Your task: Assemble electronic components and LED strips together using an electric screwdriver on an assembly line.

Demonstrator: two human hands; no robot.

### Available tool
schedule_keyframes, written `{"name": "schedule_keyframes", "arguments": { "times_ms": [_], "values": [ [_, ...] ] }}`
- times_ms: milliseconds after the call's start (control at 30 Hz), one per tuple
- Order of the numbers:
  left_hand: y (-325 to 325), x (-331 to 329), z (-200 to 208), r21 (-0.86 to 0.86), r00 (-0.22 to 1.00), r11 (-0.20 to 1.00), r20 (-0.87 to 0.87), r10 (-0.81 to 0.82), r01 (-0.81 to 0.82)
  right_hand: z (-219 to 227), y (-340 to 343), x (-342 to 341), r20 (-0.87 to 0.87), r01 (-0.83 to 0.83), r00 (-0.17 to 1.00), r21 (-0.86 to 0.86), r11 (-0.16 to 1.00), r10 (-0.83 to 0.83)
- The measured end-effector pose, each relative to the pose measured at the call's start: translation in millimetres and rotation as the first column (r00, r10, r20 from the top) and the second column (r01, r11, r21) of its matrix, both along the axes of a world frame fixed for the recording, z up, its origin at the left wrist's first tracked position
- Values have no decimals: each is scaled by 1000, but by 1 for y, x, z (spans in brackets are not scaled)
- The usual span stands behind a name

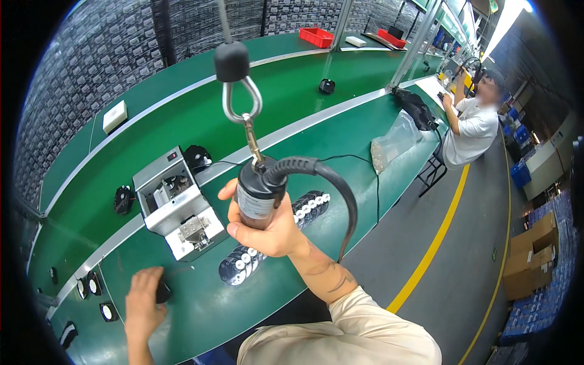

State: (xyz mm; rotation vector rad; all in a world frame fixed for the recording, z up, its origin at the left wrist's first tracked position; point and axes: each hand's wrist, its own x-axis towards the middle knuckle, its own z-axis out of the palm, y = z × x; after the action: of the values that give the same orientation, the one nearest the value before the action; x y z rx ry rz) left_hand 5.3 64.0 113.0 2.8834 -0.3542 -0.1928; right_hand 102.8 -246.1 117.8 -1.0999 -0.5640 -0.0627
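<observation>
My right hand [274, 234] is wrapped round the upper body of a black corded power tool, which looks like an electric screwdriver [255, 201]. The tool hangs upright from a metal hook and clip [251, 137]; its lower end is hidden behind my hand. On the green bench, my left hand [143, 304] curls its fingers round a small black part [163, 292], mostly covered by the hand. Beyond both hands stands a grey-and-white bench machine [179, 204]. Rows of overlapping black round parts with white centres [243, 266] lie beside and behind my right hand.
Several black-and-white round parts [108, 312] lie at the bench's left end. A green conveyor strip [286, 94] runs behind, with a white block [115, 116]. Farther right are a clear plastic bag [395, 143], a dark cable and a seated co-worker [477, 128]. Cardboard boxes [532, 258] stand across the aisle.
</observation>
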Motion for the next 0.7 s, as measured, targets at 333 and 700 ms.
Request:
{"name": "schedule_keyframes", "arguments": {
  "times_ms": [333, 700],
  "values": [
    [-6, -20, -34, -185, 918, 946, 251, 307, -266, -13, 9, 6, 132, 55, 989, 43, 998, -60],
    [-45, -7, -72, -582, 964, 790, 262, -43, 193, -7, 10, 3, 136, 130, 983, -46, 990, -123]
  ]
}}
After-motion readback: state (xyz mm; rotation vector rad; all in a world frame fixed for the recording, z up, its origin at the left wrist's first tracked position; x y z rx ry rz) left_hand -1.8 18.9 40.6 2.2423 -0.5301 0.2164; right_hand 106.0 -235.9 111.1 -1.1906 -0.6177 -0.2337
